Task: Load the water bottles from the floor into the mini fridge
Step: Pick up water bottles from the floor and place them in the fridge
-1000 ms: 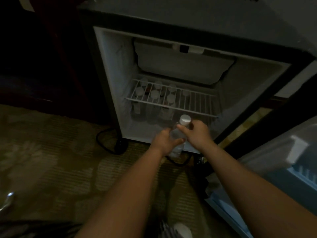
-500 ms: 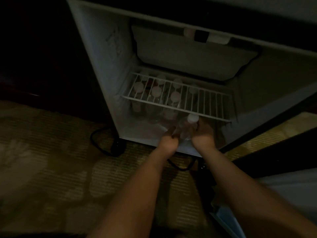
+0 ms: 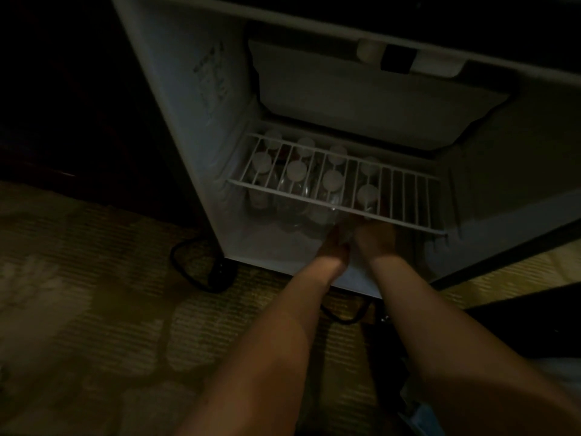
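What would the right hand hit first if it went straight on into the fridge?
Probably the standing bottles at the back, under the wire shelf: the right hand and the water bottle it holds point at them. Dim light leaves the depth unclear.

Super dark, but left hand (image 3: 332, 248) and right hand (image 3: 376, 240) grip a water bottle (image 3: 345, 231) under the mini fridge's (image 3: 191, 127) wire shelf (image 3: 405, 191), beside other bottles (image 3: 297, 171).

Wire shelf (image 3: 405, 196) roofs the fridge's (image 3: 195, 121) bottom space. Bottles (image 3: 297, 170) fill its left and middle; right end stands free.
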`<action>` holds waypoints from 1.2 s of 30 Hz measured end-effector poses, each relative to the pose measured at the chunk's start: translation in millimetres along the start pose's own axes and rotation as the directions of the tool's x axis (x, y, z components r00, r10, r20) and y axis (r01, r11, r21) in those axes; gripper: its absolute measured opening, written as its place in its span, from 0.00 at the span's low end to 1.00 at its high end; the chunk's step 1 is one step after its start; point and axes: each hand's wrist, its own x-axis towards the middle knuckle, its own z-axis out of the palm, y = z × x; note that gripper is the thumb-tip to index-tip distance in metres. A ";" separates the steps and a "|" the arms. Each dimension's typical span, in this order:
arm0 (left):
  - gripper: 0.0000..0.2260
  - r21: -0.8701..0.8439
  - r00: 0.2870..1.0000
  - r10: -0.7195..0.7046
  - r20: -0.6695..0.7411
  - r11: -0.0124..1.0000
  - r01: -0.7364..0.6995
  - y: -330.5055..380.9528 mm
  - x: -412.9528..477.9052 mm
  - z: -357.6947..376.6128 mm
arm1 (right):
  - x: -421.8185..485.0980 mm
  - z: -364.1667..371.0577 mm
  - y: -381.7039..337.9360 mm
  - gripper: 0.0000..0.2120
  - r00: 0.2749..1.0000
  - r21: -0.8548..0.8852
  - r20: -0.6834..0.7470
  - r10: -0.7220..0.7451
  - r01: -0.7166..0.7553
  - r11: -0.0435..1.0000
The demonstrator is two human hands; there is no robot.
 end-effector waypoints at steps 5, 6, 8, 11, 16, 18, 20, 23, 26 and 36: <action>0.21 0.041 0.999 0.002 -0.035 0.999 0.000 1.8 4.7 -4.8 | 6.9 -0.7 2.1 0.25 1.000 0.010 0.007 -0.019 0.019 1.000; 0.20 0.063 0.999 -0.006 -0.048 0.998 0.009 1.9 4.0 -6.2 | 6.2 -1.6 2.0 0.24 0.999 -0.013 0.041 -0.009 0.010 1.000; 0.20 0.106 0.998 -0.008 -0.067 0.994 0.015 1.4 1.2 -8.4 | 1.9 -4.7 0.3 0.21 0.998 -0.069 0.069 -0.011 0.016 0.998; 0.19 0.160 0.996 -0.042 -0.072 0.986 0.053 -4.6 -7.4 -12.7 | -4.4 -5.8 4.8 0.22 0.999 -0.054 0.037 -0.028 0.030 0.998; 0.18 0.319 0.996 -0.081 -0.028 0.944 0.086 -12.2 -26.5 -25.4 | -24.7 -9.5 14.9 0.21 0.999 -0.188 0.036 0.006 0.001 0.982; 0.19 0.323 0.999 -0.047 -0.005 0.945 0.046 -13.3 -39.9 -30.3 | -36.4 -13.1 14.4 0.18 0.998 -0.208 0.054 -0.009 0.020 0.978; 0.19 0.322 1.000 -0.012 0.025 0.947 0.003 -12.2 -54.2 -34.1 | -49.5 -16.5 14.7 0.15 0.996 -0.163 0.086 -0.005 0.019 0.987; 0.20 0.388 0.998 -0.003 0.060 0.921 -0.020 1.9 -74.1 -42.0 | -66.3 -23.3 12.1 0.15 0.996 -0.104 0.089 -0.029 0.039 0.994; 0.22 0.524 0.995 0.006 0.099 0.850 -0.057 22.5 -97.4 -54.9 | -88.0 -34.2 -2.1 0.14 0.995 -0.101 0.088 -0.050 0.059 0.993; 0.25 0.747 0.990 0.133 0.047 0.653 -0.124 75.9 -188.3 -103.5 | -166.8 -65.4 -70.0 0.12 0.943 -0.226 0.134 -0.303 0.327 0.918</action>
